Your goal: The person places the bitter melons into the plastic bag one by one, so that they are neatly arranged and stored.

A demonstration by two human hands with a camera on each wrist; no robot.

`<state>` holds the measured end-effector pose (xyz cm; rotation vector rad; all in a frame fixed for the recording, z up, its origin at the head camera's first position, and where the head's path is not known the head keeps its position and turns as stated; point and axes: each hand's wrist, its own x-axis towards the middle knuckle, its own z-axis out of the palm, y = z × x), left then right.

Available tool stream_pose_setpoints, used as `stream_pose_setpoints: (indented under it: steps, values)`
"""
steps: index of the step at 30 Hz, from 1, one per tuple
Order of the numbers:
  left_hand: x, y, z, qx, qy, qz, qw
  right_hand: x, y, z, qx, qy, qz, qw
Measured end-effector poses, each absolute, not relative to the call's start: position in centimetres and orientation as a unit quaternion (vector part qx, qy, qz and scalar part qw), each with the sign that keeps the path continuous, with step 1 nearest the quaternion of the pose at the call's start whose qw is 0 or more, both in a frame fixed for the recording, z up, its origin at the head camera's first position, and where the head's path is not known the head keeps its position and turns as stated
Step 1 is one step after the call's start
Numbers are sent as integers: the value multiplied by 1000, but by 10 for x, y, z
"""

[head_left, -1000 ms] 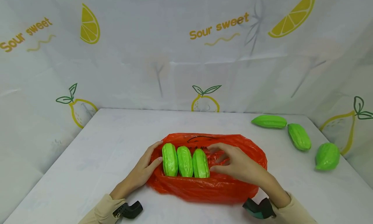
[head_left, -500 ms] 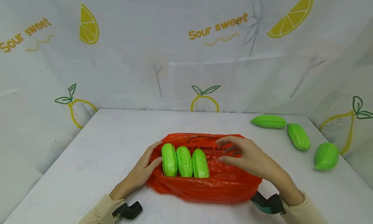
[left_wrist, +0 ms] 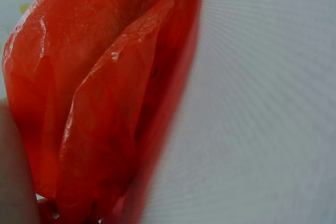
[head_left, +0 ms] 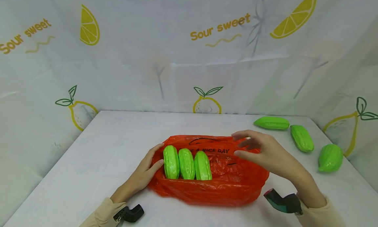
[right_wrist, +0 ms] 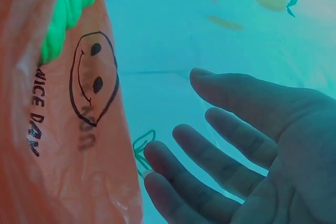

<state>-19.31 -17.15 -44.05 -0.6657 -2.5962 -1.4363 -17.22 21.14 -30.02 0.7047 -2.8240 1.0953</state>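
Note:
A red plastic bag [head_left: 203, 191] lies on the white table with its mouth spread. Three green bitter melons [head_left: 186, 164] stand side by side in its left part. My left hand [head_left: 143, 173] holds the bag's left edge; in the left wrist view red folds of the bag [left_wrist: 105, 103] lie beside one finger [left_wrist: 13, 171]. Over the bag's right rim hovers my right hand [head_left: 267, 153], fingers spread and holding nothing. Its relaxed fingers show in the right wrist view, apart from the bag [right_wrist: 94, 171].
Three more bitter melons lie at the table's right side: one at the back [head_left: 271, 123], one slanted in front of it [head_left: 302, 138], and one near the right edge [head_left: 330, 158]. A lemon-printed white cloth [head_left: 133, 56] hangs behind the table [head_left: 118, 135].
My right hand has drawn away from the three bitter melons in the bag, moving right and slightly up to the bag's right rim. My left hand stays in place.

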Motion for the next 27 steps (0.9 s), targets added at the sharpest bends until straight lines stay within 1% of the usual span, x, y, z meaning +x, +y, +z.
stream_pose_setpoints:
  steps: [17,20,27]
  values:
    - [-193,-172,-442,-220,-855,-468,47,-175,232,-297,211,-917,333,58]
    - [-193,-172,-442,-219,-855,-467,48,-176,239,-298,205,-920,326,75]
    - [-194,-172,-442,-218,-855,-467,49,-182,255,-301,204,-921,306,132]
